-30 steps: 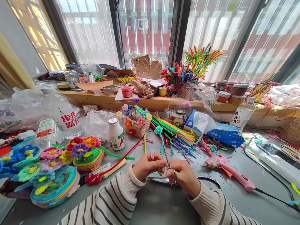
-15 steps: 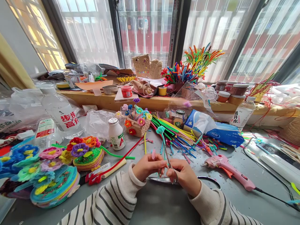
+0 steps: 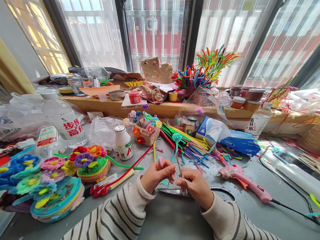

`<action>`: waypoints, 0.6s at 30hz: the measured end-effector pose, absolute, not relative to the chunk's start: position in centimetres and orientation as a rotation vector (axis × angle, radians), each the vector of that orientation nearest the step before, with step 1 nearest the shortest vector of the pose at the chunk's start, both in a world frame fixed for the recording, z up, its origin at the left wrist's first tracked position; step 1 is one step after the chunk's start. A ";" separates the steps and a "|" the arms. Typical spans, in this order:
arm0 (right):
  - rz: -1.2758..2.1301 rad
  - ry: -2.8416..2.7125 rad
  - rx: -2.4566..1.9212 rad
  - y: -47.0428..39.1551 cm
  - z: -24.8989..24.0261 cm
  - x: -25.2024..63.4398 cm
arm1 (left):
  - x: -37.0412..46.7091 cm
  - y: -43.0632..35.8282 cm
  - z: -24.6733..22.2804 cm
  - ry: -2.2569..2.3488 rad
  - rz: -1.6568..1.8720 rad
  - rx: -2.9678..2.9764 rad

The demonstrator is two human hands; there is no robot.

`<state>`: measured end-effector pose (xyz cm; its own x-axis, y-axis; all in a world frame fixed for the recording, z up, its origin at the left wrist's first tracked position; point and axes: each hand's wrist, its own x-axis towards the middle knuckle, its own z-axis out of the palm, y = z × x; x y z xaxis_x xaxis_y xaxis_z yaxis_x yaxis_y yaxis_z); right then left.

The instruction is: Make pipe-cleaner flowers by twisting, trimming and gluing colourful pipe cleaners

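Observation:
My left hand [image 3: 158, 175] is closed in a pinch around the lower stem of a teal pipe-cleaner flower [image 3: 177, 137], whose fuzzy head points up and away. A small pink tuft [image 3: 161, 162] shows at my left fingers; whether they grip it, I cannot tell. Wrapped around a slim pointed metal tool [image 3: 179, 165], tweezers or small scissors, is my right hand [image 3: 196, 186]. The tool's tip reaches up close to the flower's stem. Beneath both hands a larger pair of scissors [image 3: 172, 192] lies on the grey table, its middle partly hidden by my right hand.
A pink glue gun [image 3: 246, 183] lies at the right with its cord. Loose pipe cleaners [image 3: 185, 138] spread behind my hands. A white bottle [image 3: 124, 142] and a small flower basket [image 3: 147, 135] stand left of them. Finished flower pieces [image 3: 57, 200] fill the left side.
My hands have drawn slightly apart, with the left shifting a little left. The teal flower has moved slightly right, and its stem and the metal tool show more clearly.

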<state>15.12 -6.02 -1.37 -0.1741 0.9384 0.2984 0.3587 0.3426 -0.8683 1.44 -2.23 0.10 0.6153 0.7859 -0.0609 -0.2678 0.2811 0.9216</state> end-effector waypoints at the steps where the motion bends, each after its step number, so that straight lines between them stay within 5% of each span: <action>1: 0.826 -1.718 -1.167 -6.0 -1.4 15.1 | 1.4 -2.2 0.1 0.578 0.754 1.060; 18: 0.975 -1.880 -0.972 -5.9 -1.5 15.1 | 1.3 -2.3 0.1 0.528 0.671 1.137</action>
